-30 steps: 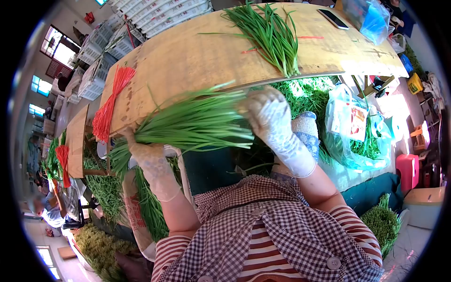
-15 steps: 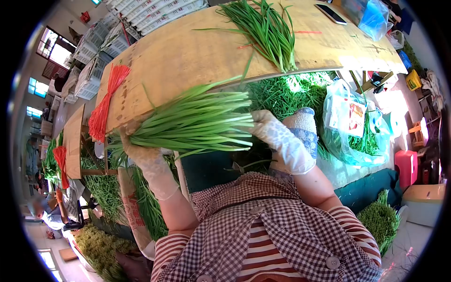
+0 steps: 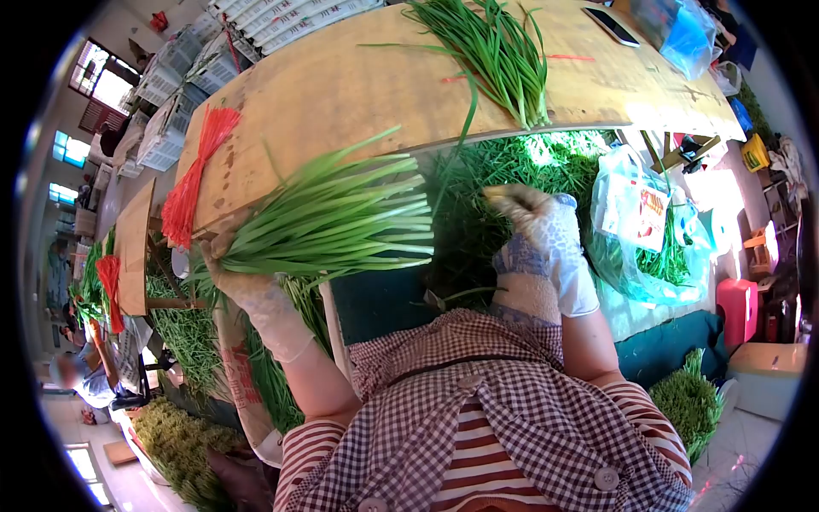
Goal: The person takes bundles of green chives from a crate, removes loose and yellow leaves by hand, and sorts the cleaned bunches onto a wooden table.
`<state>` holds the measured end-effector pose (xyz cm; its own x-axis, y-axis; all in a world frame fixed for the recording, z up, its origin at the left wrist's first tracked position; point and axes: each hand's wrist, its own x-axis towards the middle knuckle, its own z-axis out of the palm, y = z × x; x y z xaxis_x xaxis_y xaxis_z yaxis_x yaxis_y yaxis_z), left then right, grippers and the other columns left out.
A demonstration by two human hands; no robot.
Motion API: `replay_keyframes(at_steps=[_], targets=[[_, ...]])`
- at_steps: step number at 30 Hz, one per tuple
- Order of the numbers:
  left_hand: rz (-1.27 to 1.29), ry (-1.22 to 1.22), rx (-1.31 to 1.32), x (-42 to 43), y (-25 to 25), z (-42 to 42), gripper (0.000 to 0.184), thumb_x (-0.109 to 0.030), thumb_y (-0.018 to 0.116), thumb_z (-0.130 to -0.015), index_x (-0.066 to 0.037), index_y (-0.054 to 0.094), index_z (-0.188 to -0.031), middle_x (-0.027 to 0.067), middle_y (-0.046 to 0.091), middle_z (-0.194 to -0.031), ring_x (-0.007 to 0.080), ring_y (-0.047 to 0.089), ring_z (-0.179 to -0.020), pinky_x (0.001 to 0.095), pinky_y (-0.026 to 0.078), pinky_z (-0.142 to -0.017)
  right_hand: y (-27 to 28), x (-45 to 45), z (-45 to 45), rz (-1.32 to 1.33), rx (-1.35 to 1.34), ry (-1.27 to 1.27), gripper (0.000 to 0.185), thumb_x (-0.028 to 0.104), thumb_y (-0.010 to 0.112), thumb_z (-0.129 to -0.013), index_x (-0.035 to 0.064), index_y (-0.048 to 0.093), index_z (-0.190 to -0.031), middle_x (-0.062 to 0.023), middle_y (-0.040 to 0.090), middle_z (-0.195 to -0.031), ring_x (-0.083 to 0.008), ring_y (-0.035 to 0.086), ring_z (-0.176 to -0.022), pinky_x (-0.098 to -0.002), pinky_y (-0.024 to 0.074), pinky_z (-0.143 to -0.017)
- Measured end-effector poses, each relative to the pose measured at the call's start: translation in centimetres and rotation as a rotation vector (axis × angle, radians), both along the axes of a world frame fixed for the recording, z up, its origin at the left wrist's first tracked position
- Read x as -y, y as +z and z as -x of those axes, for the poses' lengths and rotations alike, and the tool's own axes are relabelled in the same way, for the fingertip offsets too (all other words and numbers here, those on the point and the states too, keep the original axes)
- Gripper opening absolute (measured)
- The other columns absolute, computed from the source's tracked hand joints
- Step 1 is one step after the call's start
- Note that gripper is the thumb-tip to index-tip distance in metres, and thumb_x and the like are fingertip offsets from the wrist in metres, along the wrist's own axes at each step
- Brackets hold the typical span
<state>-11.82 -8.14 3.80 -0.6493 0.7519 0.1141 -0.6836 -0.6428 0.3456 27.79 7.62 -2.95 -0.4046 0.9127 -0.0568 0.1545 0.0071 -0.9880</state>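
My gloved left hand (image 3: pixel 235 269) is closed around the leafy part of a bunch of garlic chives (image 3: pixel 341 218). The pale stem ends point right, over the near edge of the table. Apart from those ends, my gloved right hand (image 3: pixel 525 209) hovers above my knee, thumb and fingers pressed together. Whatever may be between its fingertips is too small to make out. Farther back on the wooden table (image 3: pixel 341 94) lies another bunch of garlic chives (image 3: pixel 499 64), with a red tie strip (image 3: pixel 570 57) partly under it. One long leaf droops from it over the edge.
Red tie strips (image 3: pixel 198 183) hang over the table's left corner. A phone (image 3: pixel 611 27) and blue plastic bag (image 3: pixel 682 38) sit at the back right. Loose greens (image 3: pixel 546 162) lie below the table, beside a clear bag (image 3: pixel 610 213). Another person (image 3: pixel 94 371) is far left.
My right hand has moved right, away from the stem ends, and its fingers have drawn together. My left hand, still holding the chives, has shifted slightly left.
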Motion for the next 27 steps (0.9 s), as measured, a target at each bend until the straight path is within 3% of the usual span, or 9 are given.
replay_keyframes(at_steps=[1,4,8,11,12,15,17,22,27], targets=[[0.104,0.102,-0.034,-0.3,-0.1,-0.6,0.031,-0.028,0.052,-0.091,-0.009,0.054,-0.067,0.0011,0.059,-0.066,0.0303,0.059,-0.093,0.058,0.029,-0.109,2.8,1.5,1.5,0.061,-0.153,0.117,0.029,0.015,0.072,-0.085,0.0023,0.067,-0.111,-0.0076,0.07,-0.103,-0.0155,0.064,-0.092,-0.0281,0.0521,-0.084],[-0.082,-0.181,0.138,-1.2,-0.8,-0.7,0.033,-0.029,0.052,-0.092,-0.01,0.052,-0.065,0.0022,0.057,-0.063,0.0304,0.059,-0.091,0.0561,0.031,-0.108,5.3,4.3,4.3,0.229,-0.273,0.212,0.028,0.014,0.073,-0.084,0.0022,0.068,-0.109,-0.005,0.071,-0.1,-0.0136,0.064,-0.088,-0.0265,0.0519,-0.083],[-0.157,-0.217,0.15,-1.5,-1.4,0.0,0.033,-0.026,0.052,-0.092,-0.01,0.049,-0.063,0.0011,0.053,-0.059,0.026,0.059,-0.083,0.0493,0.035,-0.107,6.0,5.0,6.2,-0.545,0.247,0.086,0.017,0.015,0.068,-0.082,-0.0001,0.063,-0.087,-0.0168,0.064,-0.077,-0.0347,0.065,-0.075,-0.0392,0.0529,-0.066],[-0.171,-0.188,0.056,-1.7,-0.5,-2.1,0.032,-0.022,0.052,-0.092,-0.011,0.047,-0.063,-0.0012,0.05,-0.057,0.018,0.057,-0.072,0.041,0.042,-0.097,3.5,5.4,7.1,-0.778,0.461,0.081,0.025,0.023,0.064,-0.084,0.0041,0.052,-0.074,-0.0129,0.059,-0.07,-0.0348,0.062,-0.066,-0.0433,0.0497,-0.058],[-0.213,-0.206,0.068,-1.7,-0.8,-1.9,0.032,-0.021,0.053,-0.093,-0.012,0.046,-0.063,-0.002,0.05,-0.056,0.0151,0.055,-0.068,0.0376,0.044,-0.091,2.9,5.6,7.1,-0.875,0.499,0.054,0.013,0.015,0.064,-0.084,0.0041,0.058,-0.08,-0.0123,0.062,-0.072,-0.0303,0.064,-0.065,-0.0393,0.0514,-0.059],[-0.501,-0.425,0.444,-1.6,0.6,-4.0,0.034,-0.021,0.053,-0.094,-0.013,0.043,-0.063,-0.0036,0.048,-0.057,0.0082,0.051,-0.06,0.0288,0.046,-0.072,2.2,5.0,6.9,-0.538,-0.058,-0.102,0.005,0.003,0.06,-0.084,0.0034,0.062,-0.088,-0.0129,0.067,-0.08,-0.0253,0.067,-0.069,-0.0332,0.0547,-0.064],[-0.598,-0.532,0.588,-1.2,1.0,-4.8,0.034,-0.022,0.054,-0.095,-0.013,0.043,-0.064,-0.0043,0.047,-0.058,0.0057,0.048,-0.057,0.0245,0.044,-0.063,2.1,2.9,5.4,-0.139,-0.187,-0.172,0.013,-0.004,0.057,-0.087,0.0006,0.064,-0.097,-0.0095,0.07,-0.096,-0.0147,0.067,-0.087,-0.0246,0.0539,-0.077],[-0.517,-0.455,0.544,-1.0,-0.5,-3.8,0.03,-0.018,0.06,-0.092,-0.013,0.044,-0.068,-0.0053,0.046,-0.062,0.004,0.045,-0.057,0.0197,0.04,-0.056,4.9,1.4,4.0,-0.04,-0.249,0.184,0.027,0.004,0.063,-0.089,0.0007,0.064,-0.117,-0.0092,0.07,-0.105,-0.0136,0.064,-0.095,-0.025,0.0505,-0.087],[-0.438,-0.396,0.447,-1.7,-0.5,-4.9,0.029,-0.009,0.06,-0.091,-0.012,0.042,-0.068,-0.0037,0.046,-0.059,0.0064,0.047,-0.059,0.0192,0.042,-0.058,7.1,2.9,6.7,0.225,-0.219,0.392,0.031,0.013,0.074,-0.083,-0.0009,0.068,-0.11,-0.0108,0.07,-0.104,-0.0128,0.065,-0.091,-0.0264,0.052,-0.081]])
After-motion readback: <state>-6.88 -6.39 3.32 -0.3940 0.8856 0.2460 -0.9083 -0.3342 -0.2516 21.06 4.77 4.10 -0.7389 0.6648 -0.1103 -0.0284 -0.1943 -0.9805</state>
